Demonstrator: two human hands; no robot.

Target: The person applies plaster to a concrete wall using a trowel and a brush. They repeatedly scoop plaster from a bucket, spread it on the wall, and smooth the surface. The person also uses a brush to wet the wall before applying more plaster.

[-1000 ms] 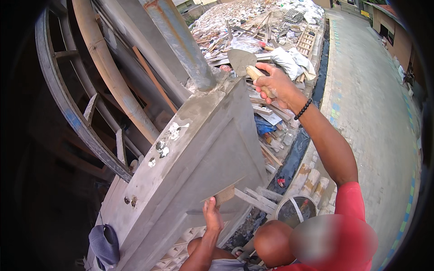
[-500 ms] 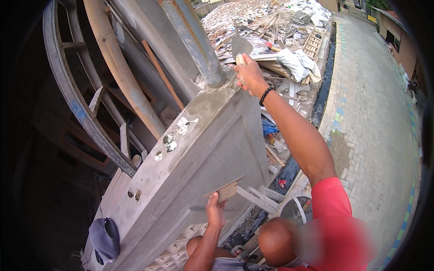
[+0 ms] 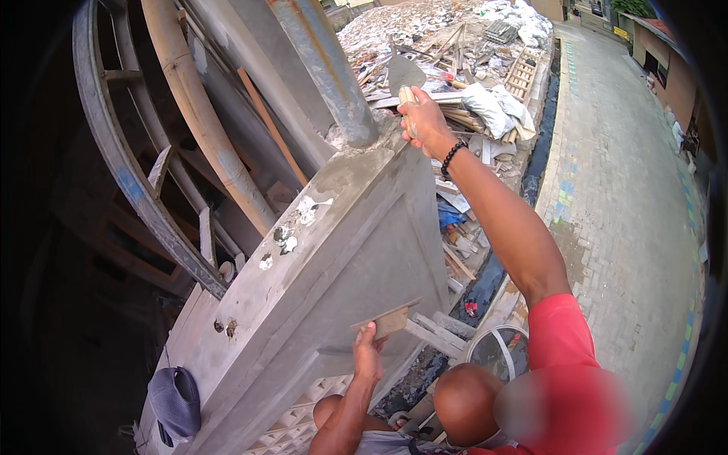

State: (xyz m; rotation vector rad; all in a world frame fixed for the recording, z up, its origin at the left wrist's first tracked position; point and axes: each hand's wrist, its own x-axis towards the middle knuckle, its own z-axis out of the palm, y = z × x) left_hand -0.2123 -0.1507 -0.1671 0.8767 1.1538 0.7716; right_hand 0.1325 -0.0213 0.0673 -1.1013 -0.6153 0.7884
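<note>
At the far end of a grey cement wall (image 3: 334,258), my right hand (image 3: 426,125) is closed around the pale handle of a trowel (image 3: 406,73). The trowel's grey pointed blade tilts upward, apart from the wall top, beside a rusty metal post (image 3: 326,72). Lower down, my left hand (image 3: 368,355) grips a flat brown plastering float (image 3: 390,323) in front of the wall's side face. Its thumb shows on the near face of the float; the other fingers are partly hidden. Damp-looking mortar surrounds the foot of the post.
A dark cap (image 3: 174,402) sits on the wall's near end. Left of the wall lean a curved metal frame (image 3: 114,152) and a bamboo pole (image 3: 201,129). A round bucket (image 3: 498,350) stands by my knee. Beyond lie a drainage ditch (image 3: 489,280), rubble (image 3: 425,26) and a paved lane (image 3: 629,189).
My right hand and the trowel have shifted slightly right, and the blade is turned to show wider. My left hand has slid a little to the right with the float.
</note>
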